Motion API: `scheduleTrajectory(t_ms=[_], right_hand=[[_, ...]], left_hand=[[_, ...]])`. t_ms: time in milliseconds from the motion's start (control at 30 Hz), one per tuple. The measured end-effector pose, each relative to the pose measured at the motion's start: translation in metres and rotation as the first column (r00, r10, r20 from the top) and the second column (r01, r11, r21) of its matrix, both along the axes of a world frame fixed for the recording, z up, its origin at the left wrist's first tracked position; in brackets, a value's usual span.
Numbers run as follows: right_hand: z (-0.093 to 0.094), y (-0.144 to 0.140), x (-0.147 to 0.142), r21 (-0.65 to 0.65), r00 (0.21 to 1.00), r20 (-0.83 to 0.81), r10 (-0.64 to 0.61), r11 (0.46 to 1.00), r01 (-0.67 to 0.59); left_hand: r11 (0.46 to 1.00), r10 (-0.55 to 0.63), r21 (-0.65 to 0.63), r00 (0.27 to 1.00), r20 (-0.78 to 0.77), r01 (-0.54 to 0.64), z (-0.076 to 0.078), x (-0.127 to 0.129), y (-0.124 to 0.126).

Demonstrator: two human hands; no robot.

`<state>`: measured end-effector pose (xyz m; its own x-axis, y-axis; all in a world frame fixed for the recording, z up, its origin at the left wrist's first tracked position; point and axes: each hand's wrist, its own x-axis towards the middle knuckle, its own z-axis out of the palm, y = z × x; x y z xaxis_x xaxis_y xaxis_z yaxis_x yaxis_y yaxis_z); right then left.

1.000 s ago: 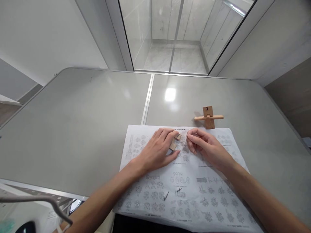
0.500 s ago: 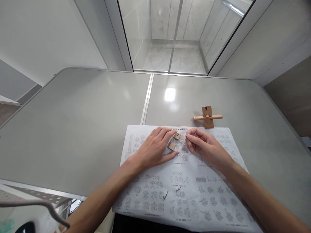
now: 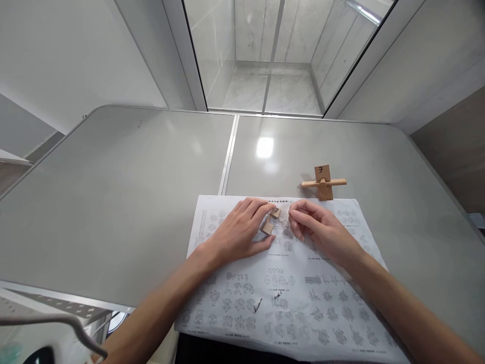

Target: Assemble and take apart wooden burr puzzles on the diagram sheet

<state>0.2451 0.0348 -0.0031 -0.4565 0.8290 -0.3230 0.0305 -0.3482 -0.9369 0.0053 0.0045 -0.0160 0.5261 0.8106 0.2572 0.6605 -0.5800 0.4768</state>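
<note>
The left hand (image 3: 238, 230) pinches a small, pale wooden block (image 3: 271, 220) marked in black ink. The right hand (image 3: 318, 230), fingers curled and holding nothing, rests just beside it on a printed sheet (image 3: 299, 303).

Matt wooden blocks (image 3: 271, 219), printed paper sheet (image 3: 295, 298), glossy table (image 3: 113, 192).

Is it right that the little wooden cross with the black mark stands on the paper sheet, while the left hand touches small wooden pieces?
Not quite. The head view shows the wooden cross standing on the bare grey table, just beyond the far edge of the paper sheet, not on it. The rest is right: the left hand touches small wooden pieces on the sheet.
</note>
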Motion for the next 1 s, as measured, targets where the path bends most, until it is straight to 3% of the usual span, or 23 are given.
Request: scheduleTrajectory(t_ms=[1000], right_hand=[[0.0005, 0.0008, -0.0004, -0.002, 1.000, -0.023, -0.012, 1.000, 0.012]], left_hand=[[1.000, -0.002, 0.005, 1.000, -0.008, 0.002, -0.0011, 0.0000, -0.0002]])
